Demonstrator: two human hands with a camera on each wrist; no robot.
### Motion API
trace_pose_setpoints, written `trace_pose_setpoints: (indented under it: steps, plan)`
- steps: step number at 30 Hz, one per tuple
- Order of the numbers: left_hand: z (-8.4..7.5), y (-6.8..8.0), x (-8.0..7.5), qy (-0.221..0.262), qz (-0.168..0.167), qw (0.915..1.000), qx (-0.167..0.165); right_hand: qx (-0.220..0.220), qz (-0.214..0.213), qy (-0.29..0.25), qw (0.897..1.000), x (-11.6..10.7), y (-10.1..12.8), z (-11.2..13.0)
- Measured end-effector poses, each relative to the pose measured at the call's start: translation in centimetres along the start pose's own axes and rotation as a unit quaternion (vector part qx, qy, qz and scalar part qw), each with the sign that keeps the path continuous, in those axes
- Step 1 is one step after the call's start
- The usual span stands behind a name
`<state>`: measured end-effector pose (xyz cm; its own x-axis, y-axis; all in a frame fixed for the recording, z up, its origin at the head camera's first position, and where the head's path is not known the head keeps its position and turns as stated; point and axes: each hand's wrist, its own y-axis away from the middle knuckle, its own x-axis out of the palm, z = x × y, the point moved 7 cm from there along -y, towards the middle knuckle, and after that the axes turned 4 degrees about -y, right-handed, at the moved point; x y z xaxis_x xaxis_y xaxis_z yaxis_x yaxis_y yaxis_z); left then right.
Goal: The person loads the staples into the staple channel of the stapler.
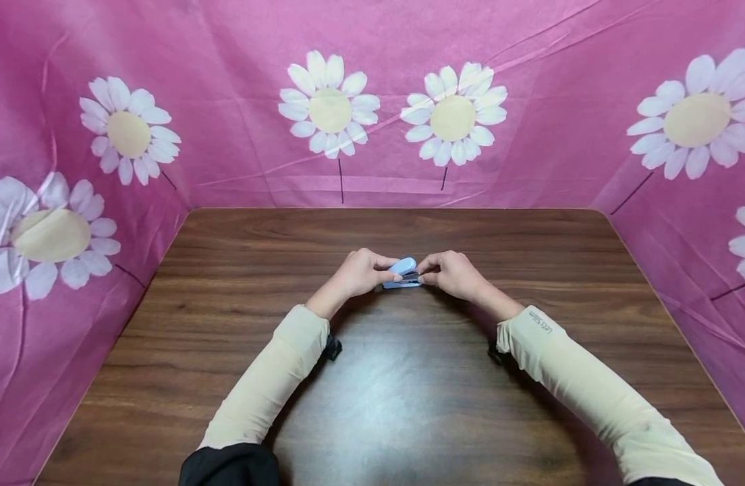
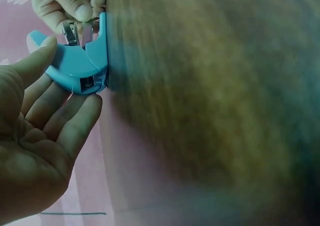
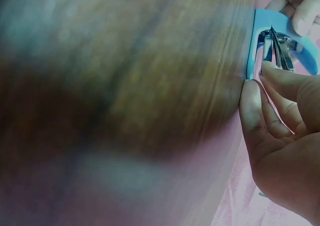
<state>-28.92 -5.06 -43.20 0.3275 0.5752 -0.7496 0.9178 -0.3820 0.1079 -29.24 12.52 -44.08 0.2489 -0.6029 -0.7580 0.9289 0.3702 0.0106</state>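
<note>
Stapler (image 1: 403, 273), small and blue, sat mid-table (image 1: 409, 405). Left hand (image 1: 359, 271) gripped its rear from 9 o'clock; right hand (image 1: 454, 273) pinched the metal mouth from 3 o'clock. Best practice, I judged: keep base flat, hold steady, fingertips out of the mouth.

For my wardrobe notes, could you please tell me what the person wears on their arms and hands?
Both hands, left and right, are bare. Each forearm wears a snug cream sleeve; the right sleeve has small grey lettering near the cuff. Black wrist straps show, and black cloth above the left sleeve.
</note>
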Motion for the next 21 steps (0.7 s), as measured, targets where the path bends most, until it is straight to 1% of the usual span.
trace_pose_setpoints:
  steps: [3,7,10,13,21]
  plan:
    - [-0.8,-0.2,0.1,-0.051,0.000,0.9986,0.015,-0.008,-0.005,0.009,1.000,-0.1,0.0,0.1]
    - [-1.5,-0.2,0.3,-0.100,0.012,0.9948,0.015,-0.022,-0.003,0.033,0.999,0.0,0.0,0.5]
    - [-1.9,-0.2,0.4,-0.126,0.022,0.9915,0.025,-0.027,-0.003,0.051,0.998,0.1,0.0,0.7]
    - [-2.3,-0.2,0.5,-0.157,0.024,0.9864,0.044,-0.027,-0.005,0.063,0.998,0.1,0.0,0.9]
    - [-3.1,-0.2,0.9,-0.203,0.030,0.9762,0.070,-0.024,-0.009,0.074,0.997,0.2,0.1,1.1]
